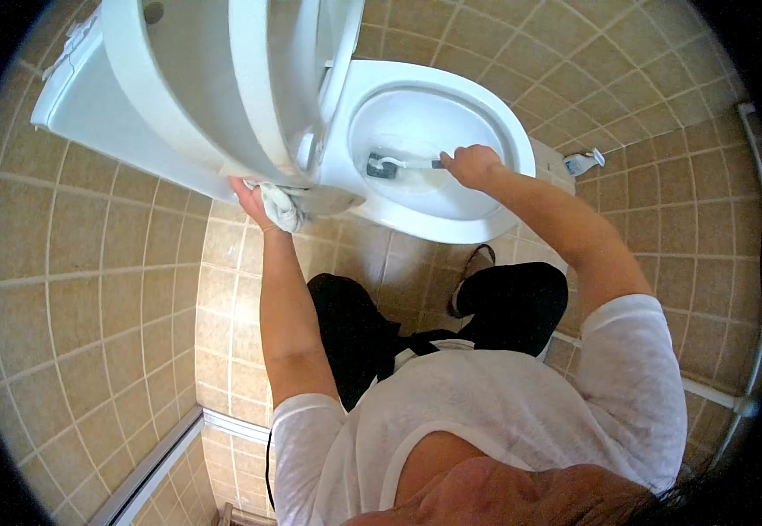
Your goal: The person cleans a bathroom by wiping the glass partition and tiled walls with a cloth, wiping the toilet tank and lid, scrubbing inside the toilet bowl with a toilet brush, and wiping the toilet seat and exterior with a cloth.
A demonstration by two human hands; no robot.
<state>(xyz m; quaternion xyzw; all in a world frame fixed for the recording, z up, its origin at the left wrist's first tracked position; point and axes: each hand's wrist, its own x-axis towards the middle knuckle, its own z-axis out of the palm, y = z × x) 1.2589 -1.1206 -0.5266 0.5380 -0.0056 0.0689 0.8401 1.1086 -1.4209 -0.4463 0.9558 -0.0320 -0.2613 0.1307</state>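
My right hand [475, 167] is closed around the handle of a toilet brush [411, 164]. The brush's dark head rests inside the white toilet bowl [514, 145], at its left side. Over by the raised seat and lid, my left hand [254, 203] grips a crumpled whitish cloth [283, 210]. Part of its fingers is hidden by the cloth and the lower edge of the raised toilet seat [254, 88]. The toilet tank [92, 123] stands to the left, behind the seat.
A white spray bottle [583, 163] stands on the floor by the wall, right of the toilet. Beige tiled walls [92, 280] close in on both sides. A metal rail [148, 469] runs along the lower left. My foot [475, 272] is near the toilet's front.
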